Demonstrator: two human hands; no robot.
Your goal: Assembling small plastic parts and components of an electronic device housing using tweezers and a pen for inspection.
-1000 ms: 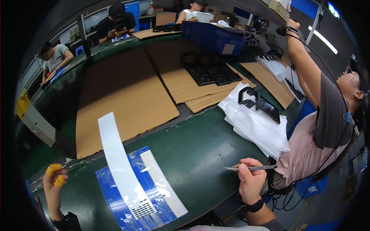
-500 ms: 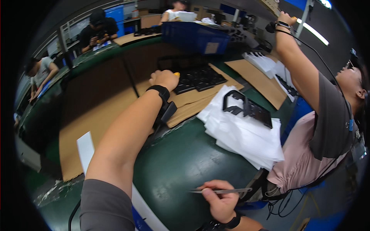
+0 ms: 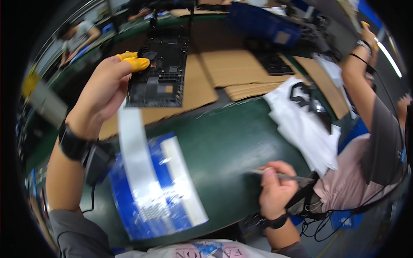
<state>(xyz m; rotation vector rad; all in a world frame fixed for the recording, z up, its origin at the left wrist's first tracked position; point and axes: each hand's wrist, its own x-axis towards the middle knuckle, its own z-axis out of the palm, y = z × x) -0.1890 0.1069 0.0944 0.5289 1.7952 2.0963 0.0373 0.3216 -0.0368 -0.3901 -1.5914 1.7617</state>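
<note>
My left hand (image 3: pixel 103 88), with yellow finger cots on its fingertips, grips a black plastic housing (image 3: pixel 165 69) by its left edge. The housing is raised upright above the left of the green table (image 3: pixel 223 129), its ribbed inner side showing. Lower right, my right hand (image 3: pixel 277 189) pinches metal tweezers (image 3: pixel 294 177), whose tips point left over the bare tabletop. Between my arms lies a blue plastic-covered sheet (image 3: pixel 122 185). A long white strip (image 3: pixel 135 146) lies over it, with a patch of small marks or pieces near its lower end.
Brown cardboard (image 3: pixel 228 64) covers the far table. Black parts (image 3: pixel 275 64) sit on it, near a blue bin (image 3: pixel 260 23). White sheets or bags (image 3: pixel 297 129) with a black frame (image 3: pixel 320 109) lie to the right, beside a co-worker's raised arm (image 3: pixel 359 77).
My left hand has come back from the black parts on the cardboard and moved left, now holding up a black housing. My view has turned left; the blue sheet shows more fully. The tweezers remain in my right hand.
</note>
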